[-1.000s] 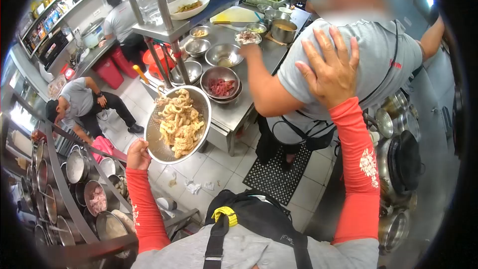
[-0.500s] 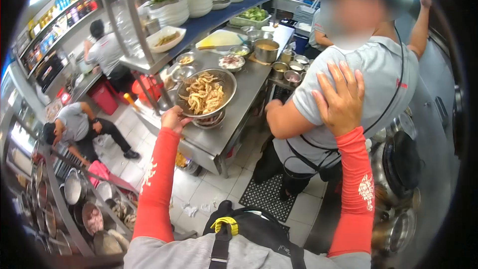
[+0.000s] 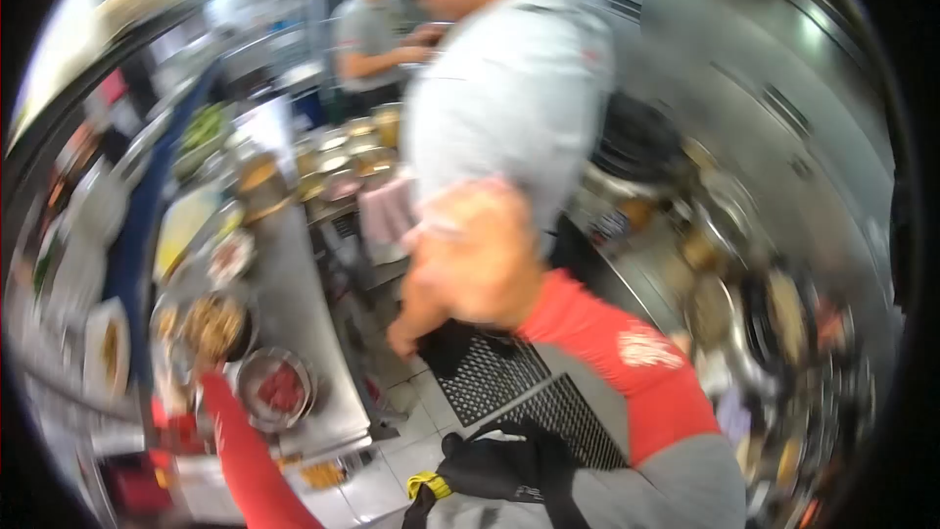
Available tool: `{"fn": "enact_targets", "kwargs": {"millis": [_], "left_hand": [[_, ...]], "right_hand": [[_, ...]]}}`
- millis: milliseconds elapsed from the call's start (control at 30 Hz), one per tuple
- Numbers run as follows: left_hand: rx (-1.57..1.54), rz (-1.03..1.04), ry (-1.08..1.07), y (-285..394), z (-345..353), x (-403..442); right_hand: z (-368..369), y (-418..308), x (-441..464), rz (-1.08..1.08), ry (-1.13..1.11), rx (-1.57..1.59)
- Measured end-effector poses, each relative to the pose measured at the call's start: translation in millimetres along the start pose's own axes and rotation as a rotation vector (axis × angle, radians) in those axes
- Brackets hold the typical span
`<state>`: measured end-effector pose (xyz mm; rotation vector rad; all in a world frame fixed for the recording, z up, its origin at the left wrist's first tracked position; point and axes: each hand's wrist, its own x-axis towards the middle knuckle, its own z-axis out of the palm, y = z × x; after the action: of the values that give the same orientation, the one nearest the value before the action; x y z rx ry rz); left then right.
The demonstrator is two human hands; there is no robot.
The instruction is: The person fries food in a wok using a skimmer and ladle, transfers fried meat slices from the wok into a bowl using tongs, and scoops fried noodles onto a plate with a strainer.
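Observation:
My left hand [image 3: 204,364], blurred, is at the near rim of a metal colander [image 3: 253,331] of pale brown fried pieces [image 3: 213,323]. The colander is over the steel counter's left part. Close to it, nearer me, stands a metal bowl [image 3: 311,394] with red raw-looking meat [image 3: 281,389]. My right hand [image 3: 480,250] is smeared by motion in front of a co-worker's grey shirt [image 3: 509,88]; its fingers cannot be made out, nor whether it touches the person.
The steel counter [image 3: 308,318] runs along the left, below a blue-edged shelf [image 3: 137,245] with stacked white dishes. Metal containers [image 3: 343,162] stand behind. The co-worker blocks the middle. Black perforated mats [image 3: 490,377] cover floor tiles. Pans and pots [image 3: 715,309] crowd the right.
My view has swung right, so the counter and colander sit farther left. My right hand has come off the co-worker's upper arm and moved lower. The co-worker has turned sideways.

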<state>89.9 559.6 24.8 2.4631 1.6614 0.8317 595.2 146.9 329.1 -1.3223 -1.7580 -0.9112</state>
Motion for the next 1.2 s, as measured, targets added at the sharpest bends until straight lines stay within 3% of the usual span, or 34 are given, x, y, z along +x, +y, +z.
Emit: {"fn": "enact_targets", "kwargs": {"millis": [67,100,167,233,267,333,400,433,467,500,533,567,600,633,667,700,767,833,900,967,1000,1067,1167,1200], "left_hand": [[-0.053,-0.098,0.004,-6,7,21],[-0.102,-0.178,0.036,-5,9,31],[-0.226,-0.349,0.137,7,12,45],[-0.350,-0.399,0.302,37,11,46],[-0.404,-0.372,0.374,58,10,40],[-0.556,-0.192,0.380,120,14,4],[-0.744,0.039,0.269,243,1,-70],[-0.851,0.146,0.193,322,-11,-115],[-0.575,0.416,0.271,359,5,-146],[-1.084,-0.002,-0.150,432,0,-201],[-1.098,0.057,-0.405,459,15,-232],[-1.139,0.066,-0.578,494,24,-266],[-1.047,0.249,-0.632,511,53,-298],[-1.116,0.305,-0.835,553,45,-330],[-1.157,0.267,-0.991,587,48,-359],[-1.175,0.229,-1.160,613,51,-384],[-1.135,0.226,-1.344,668,63,-426],[-1.099,0.149,-1.527,726,65,-454],[-1.084,0.016,-1.554,775,74,-479],[-1.048,-0.201,-1.590,819,82,-499],[-1.025,-0.316,-1.609,834,88,-507],[-1.002,-0.391,-1.680,852,109,-516],[-1.149,-0.359,-1.677,857,129,-522],[-1.243,-0.340,-1.622,848,136,-523]], "right_hand": [[19,-27,-44,-0.051,-0.103,0.242],[30,-45,-73,0.053,-0.151,0.339],[34,-72,-133,0.299,-0.496,0.549],[12,-77,-185,0.521,-0.726,0.551],[1,-77,-216,0.625,-0.706,0.557],[-27,-73,-296,0.841,-0.672,0.555],[-75,-76,-375,1.143,-0.710,0.556],[-110,-76,-408,1.242,-0.989,0.467],[-140,-84,-462,1.188,-0.944,0.374],[-177,-94,-510,1.060,-0.913,0.283],[-210,-98,-550,1.412,-1.080,0.352],[-242,-108,-602,1.395,-1.207,0.120],[-279,-107,-636,1.628,-1.395,0.142],[-319,-117,-652,1.809,-1.294,-0.118],[-349,-126,-708,1.778,-1.166,-0.378],[-374,-120,-734,1.889,-1.317,-0.239],[-420,-134,-738,2.289,-1.178,-0.560],[-441,-155,-787,2.035,-1.249,-0.677],[-443,-162,-848,2.067,-1.216,-0.678],[-470,-147,-776,2.215,-1.180,-0.278],[-469,-147,-792,2.193,-1.122,-0.377],[-456,-160,-827,2.143,-1.007,-0.567],[-458,-165,-870,2.206,-1.114,-0.391],[-460,-163,-883,2.294,-0.984,-0.275]]}}
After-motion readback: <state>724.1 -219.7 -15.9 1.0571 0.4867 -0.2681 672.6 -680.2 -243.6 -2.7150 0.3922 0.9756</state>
